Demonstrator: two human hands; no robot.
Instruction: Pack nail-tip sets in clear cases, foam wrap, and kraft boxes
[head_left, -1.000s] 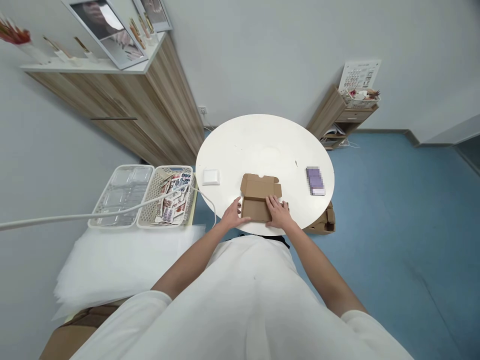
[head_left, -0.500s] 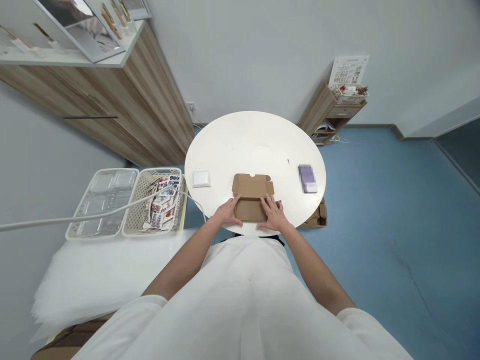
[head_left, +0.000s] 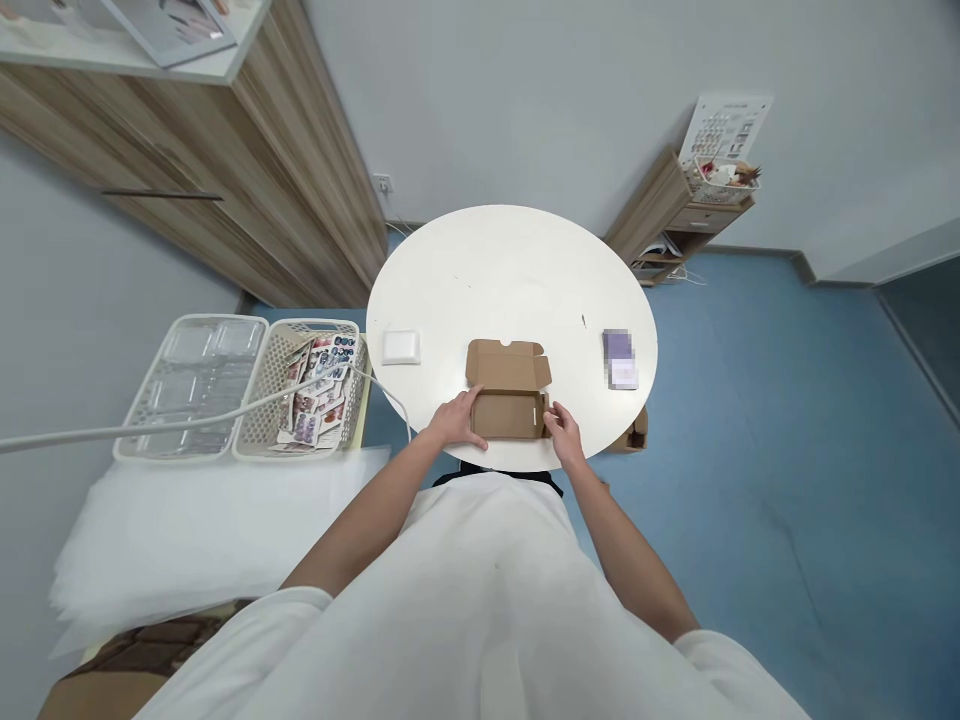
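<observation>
Wooden cabinet (head_left: 300,170) at upper left, beyond the round white table (head_left: 517,270). Perforated basket (head_left: 259,405) of printed cards (head_left: 319,400) stands off the table's left side. Cardboard box (head_left: 504,416) at the table's near edge, between the hands; lid (head_left: 506,366) folded back, away from the wearer, as half a second ago. Left hand (head_left: 454,418) spread at the box's left end, thumb by the near edge, much as before. Right hand (head_left: 565,436) has changed: earlier its fingers lay over the right part of the tray; now it is drawn out to the right end, fingers bent at the end panel. Cannot tell whether it pinches the card. Purple pack (head_left: 618,348) lies right, white packet (head_left: 401,347) left, both well apart from the box. Pale slit (head_left: 535,416) at the right end, hidden before, now shows.
</observation>
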